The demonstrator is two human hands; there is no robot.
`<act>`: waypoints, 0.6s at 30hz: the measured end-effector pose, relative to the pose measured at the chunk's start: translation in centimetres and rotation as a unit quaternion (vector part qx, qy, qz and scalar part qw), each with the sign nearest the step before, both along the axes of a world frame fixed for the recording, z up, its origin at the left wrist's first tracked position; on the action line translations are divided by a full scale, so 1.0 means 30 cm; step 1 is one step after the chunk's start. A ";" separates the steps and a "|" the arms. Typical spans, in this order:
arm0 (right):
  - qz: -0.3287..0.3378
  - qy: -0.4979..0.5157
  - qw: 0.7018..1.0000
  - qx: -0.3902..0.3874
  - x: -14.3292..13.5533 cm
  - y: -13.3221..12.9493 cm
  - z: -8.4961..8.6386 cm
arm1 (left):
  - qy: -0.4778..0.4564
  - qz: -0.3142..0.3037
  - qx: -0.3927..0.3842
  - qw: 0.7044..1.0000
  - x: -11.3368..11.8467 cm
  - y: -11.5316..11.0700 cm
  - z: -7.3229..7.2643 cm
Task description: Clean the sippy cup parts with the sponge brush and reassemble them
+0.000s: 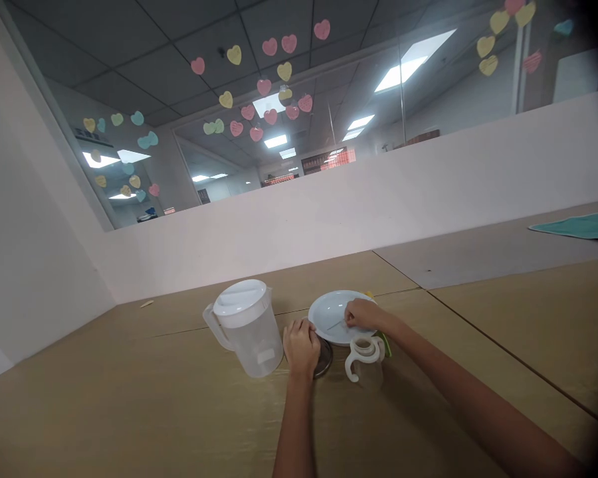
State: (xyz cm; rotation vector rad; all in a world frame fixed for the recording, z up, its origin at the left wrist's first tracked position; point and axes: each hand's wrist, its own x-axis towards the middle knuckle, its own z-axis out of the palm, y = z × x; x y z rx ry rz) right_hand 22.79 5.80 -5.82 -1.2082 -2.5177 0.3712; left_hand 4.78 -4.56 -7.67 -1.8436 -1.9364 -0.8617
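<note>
My left hand [302, 346] lies over the left part of a dark round dish [323, 358], its fingers bent and close together, fingertips near the rim of a white plate [323, 302]. Over the plate's right side, my right hand [361, 313] is closed, knuckles toward the camera. A thin pale streak [335, 325] shows on the plate beside those fingers; whether they hold it is hidden. Left of my left hand stands a clear plastic pitcher [254, 345] with a white lid. Under my right wrist is a small clear cup [369, 372] with a white handled top.
Bits of yellow [369, 294] and green [387, 344] show beside the plate, partly hidden. A small flat tan piece [147, 304] lies at the back left of the wooden table [179, 411]. A teal cloth [583, 226] lies at far right. A wall with windows [279, 232] runs behind.
</note>
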 end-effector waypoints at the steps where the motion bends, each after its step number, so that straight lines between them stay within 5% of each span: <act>1: -0.007 -0.014 1.000 -0.003 -0.003 0.002 -0.011 | -0.010 0.011 0.001 1.000 -0.004 0.001 -0.005; 8: -0.020 -0.013 0.999 0.037 -0.037 -0.017 -0.013 | -0.028 0.051 -0.035 0.998 -0.022 -0.001 -0.029; 14: -0.033 0.162 0.975 0.149 0.011 -0.086 0.164 | -0.025 0.066 -0.087 0.994 -0.014 0.000 -0.032; 18: 0.046 0.231 0.970 0.065 0.070 -0.180 0.274 | -0.040 0.082 -0.119 0.989 -0.016 0.004 -0.048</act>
